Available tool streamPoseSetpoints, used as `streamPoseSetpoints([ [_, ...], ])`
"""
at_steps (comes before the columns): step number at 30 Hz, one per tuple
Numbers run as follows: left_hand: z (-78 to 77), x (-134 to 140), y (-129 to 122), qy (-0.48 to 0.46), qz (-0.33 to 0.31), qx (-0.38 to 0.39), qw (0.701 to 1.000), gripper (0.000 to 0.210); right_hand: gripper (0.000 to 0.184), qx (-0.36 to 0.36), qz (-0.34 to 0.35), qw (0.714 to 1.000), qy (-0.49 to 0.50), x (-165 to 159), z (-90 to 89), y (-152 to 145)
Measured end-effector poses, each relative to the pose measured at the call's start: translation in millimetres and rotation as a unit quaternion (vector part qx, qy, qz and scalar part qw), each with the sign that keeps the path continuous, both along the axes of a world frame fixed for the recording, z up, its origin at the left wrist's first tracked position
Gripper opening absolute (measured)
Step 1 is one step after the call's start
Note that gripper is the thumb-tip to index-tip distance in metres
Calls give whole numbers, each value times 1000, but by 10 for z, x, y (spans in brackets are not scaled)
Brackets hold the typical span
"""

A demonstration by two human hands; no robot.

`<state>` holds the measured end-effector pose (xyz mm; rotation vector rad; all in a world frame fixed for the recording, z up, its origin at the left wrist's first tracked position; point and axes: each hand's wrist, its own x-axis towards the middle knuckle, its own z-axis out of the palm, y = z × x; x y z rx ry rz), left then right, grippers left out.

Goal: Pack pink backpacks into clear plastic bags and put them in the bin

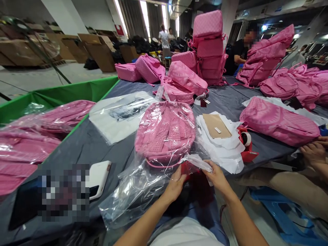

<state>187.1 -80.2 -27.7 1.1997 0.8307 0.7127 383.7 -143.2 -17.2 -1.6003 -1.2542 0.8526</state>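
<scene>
A pink backpack (166,131) lies in front of me inside a clear plastic bag (139,186), its straps facing up. The bag's loose end spreads toward the table's front edge. My left hand (176,182) is closed on the bag's edge just below the backpack, close to something red. To its right, my right hand (216,176) pinches a bunched, whitish part of the bag (198,160). Both hands are a short way apart at the table edge. Dark red material shows below and between them; its kind is unclear.
White paper sheets (222,153) with a brown card (217,125) lie right, beside a red tape dispenser (247,145). Flat plastic bags (120,114) lie left, near a white device (99,179). A green-sided bin (99,89) holds bagged backpacks. Another person's hands (314,152) are far right.
</scene>
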Motion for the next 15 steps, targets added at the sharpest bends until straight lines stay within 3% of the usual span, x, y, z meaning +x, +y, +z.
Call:
streamPoseSetpoints([
  [4, -78, 28, -161, -73, -69, -109, 989, 56, 37, -10, 9, 999, -41, -46, 49, -48],
  [9, -166, 118, -151, -44, -30, -107, 993, 69, 36, -15, 15, 995, -92, -89, -1, -136],
  [15, -11, 92, -99, -57, -16, -162, 985, 64, 34, -10, -4, 998, -65, 13, 32, -186],
])
